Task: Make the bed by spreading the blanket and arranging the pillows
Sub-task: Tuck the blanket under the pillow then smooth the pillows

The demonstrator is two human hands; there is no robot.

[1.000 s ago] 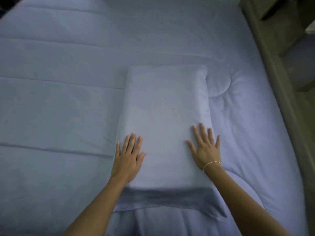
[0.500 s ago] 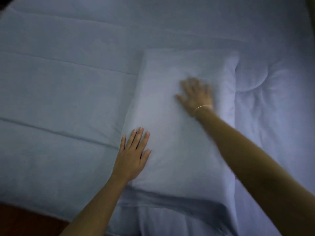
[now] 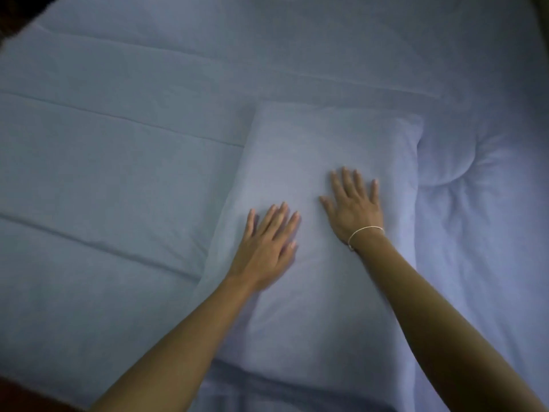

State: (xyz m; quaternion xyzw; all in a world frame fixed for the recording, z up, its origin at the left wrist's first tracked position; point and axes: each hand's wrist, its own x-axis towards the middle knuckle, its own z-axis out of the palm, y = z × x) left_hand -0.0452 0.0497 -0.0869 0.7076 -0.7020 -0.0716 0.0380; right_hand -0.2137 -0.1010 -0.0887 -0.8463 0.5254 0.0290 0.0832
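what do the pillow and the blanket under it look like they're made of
Pillow: soft matte woven fabric, probably cotton or a blend; it dents under the hands. Blanket: similar pale blue cloth, seemingly padded, with stitched quilting lines and a puffy dimple. The exact fibre cannot be told.

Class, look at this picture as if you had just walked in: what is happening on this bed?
A person is making a bed. Both hands lie flat, fingers straight, on a pale blue pillow: the left hand near its left edge, the right hand, with a thin bracelet at the wrist, closer to the middle. The pillow rests on a blanket of the same colour, spread over the bed, with a dimple to the pillow's right.
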